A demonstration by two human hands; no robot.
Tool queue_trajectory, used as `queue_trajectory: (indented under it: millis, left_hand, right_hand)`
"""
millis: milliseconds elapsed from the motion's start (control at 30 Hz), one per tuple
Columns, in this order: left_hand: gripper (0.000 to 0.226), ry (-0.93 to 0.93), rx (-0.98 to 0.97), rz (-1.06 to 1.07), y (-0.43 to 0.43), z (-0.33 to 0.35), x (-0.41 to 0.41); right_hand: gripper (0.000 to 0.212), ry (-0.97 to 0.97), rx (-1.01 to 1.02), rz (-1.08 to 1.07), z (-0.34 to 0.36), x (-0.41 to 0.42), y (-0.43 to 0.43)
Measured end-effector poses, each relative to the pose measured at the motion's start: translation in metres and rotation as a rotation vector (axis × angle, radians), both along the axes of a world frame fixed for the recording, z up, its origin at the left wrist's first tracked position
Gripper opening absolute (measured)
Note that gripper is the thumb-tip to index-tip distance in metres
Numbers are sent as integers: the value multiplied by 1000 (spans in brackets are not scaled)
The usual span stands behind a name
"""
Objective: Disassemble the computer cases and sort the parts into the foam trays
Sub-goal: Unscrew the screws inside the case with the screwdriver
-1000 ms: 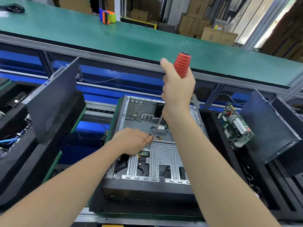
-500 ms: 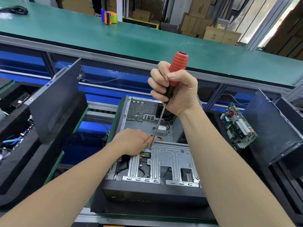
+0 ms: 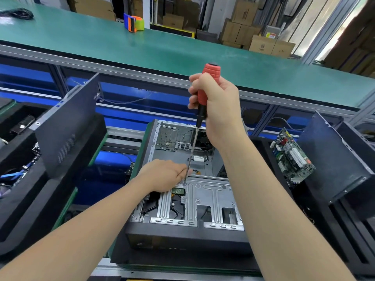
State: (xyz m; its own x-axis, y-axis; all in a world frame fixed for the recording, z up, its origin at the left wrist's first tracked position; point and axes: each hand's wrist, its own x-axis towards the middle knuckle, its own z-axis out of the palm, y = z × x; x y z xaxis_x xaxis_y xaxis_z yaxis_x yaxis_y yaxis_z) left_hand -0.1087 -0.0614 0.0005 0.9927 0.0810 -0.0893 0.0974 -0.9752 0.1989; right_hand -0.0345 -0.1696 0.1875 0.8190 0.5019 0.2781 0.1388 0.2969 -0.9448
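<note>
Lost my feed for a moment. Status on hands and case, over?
Right hand grips screwdriver, tip down on bracket. Left hand rests on bracket beside the shaft. Case open; nothing blocking.

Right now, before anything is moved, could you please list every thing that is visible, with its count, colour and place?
computer case: one, black shell, grey metal inside, centre, open upward
screwdriver: one, red handle, steel shaft, upright, tip down on the case's metal
foam trays: at least two, black, left and right of the case
circuit board: one, green, leaning in the right tray
side panels: two, dark, one leaning in each tray
bench: one, green top, behind the case
tape dispenser: one, orange, blue and green, on the bench
cardboard boxes: several, brown, beyond the bench
left hand: one, resting on the case beside the screwdriver tip
right hand: one, gripping the screwdriver handle
</note>
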Motion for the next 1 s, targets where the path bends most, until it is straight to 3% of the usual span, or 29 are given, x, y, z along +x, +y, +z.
queue_trajectory:
  millis: [133,200,367,500,600,733,900,1000]
  left_hand:
    - [49,-11,10,10,0,0,0]
    - [51,-8,16,11,-1,0,1]
    - [45,15,0,2,-2,2,0]
    - [44,29,-2,3,-1,2,2]
    - [44,37,12,-7,0,2,2]
    - [48,34,28,-10,0,1,2]
    - [44,50,8,2,1,0,0]
    - [46,29,32,-20,0,1,-1]
  right_hand:
    - [34,-22,-66,-322,-4,-18,10]
    - [41,-6,-47,-271,-3,-19,10]
    - [40,23,-3,384,1,9,2]
    - [36,156,115,868,-5,29,-5]
    - [32,220,195,1060,-9,37,-8]
    - [36,153,187,860,-9,36,-12]
    - [16,36,-115,123,9,15,-12]
    - [18,161,-101,-188,10,3,-7]
